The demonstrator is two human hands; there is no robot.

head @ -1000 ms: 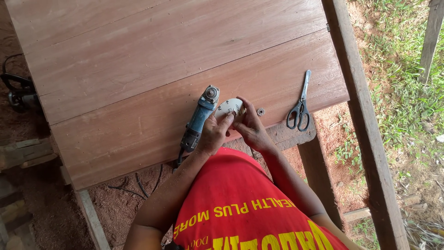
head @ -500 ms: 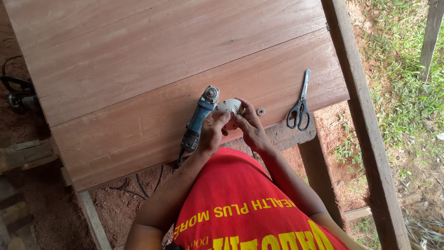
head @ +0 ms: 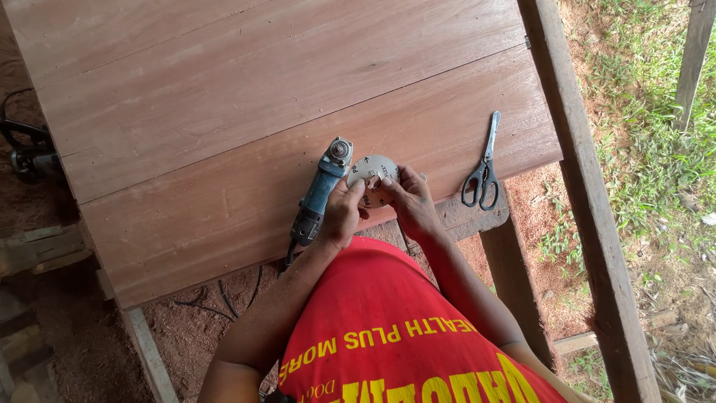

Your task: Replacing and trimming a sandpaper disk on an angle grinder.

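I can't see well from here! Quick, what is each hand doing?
Left hand: closed on the edge of the round grey sanding disc, beside the blue angle grinder.
Right hand: closed on the same disc.

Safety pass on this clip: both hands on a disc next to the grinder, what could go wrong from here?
1. The blue angle grinder lies beside the left hand, its cord trailing off the panel edge; if it is live, an accidental start could hurt the fingers.
2. Both hands pinch the round disc at its rim; the right hand could slip on the edge.
3. The scissors lie near the wooden panel edge and could be knocked off.
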